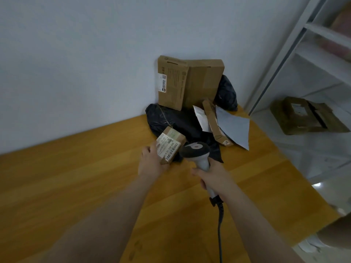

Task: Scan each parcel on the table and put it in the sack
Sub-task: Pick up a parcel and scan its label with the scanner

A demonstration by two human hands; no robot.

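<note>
My left hand (151, 162) grips a small brown cardboard parcel (171, 144) with a white barcode label, tilted up off the wooden table (76, 177). My right hand (212, 177) holds a grey and black handheld scanner (195, 149) by its handle, its head just right of the parcel's label. Behind them lies a pile of parcels: a black plastic bag (178, 120), two tall cardboard boxes (190, 82) leaning on the wall, a flat narrow box (213, 120), a grey mailer (235, 128) and a white one (201, 116). No sack is in sight.
The scanner's black cable (220, 230) runs down toward me over the table. A white metal shelf rack (307, 76) stands to the right, with a brown box (305, 114) on a low shelf. The wall closes off the table's far side.
</note>
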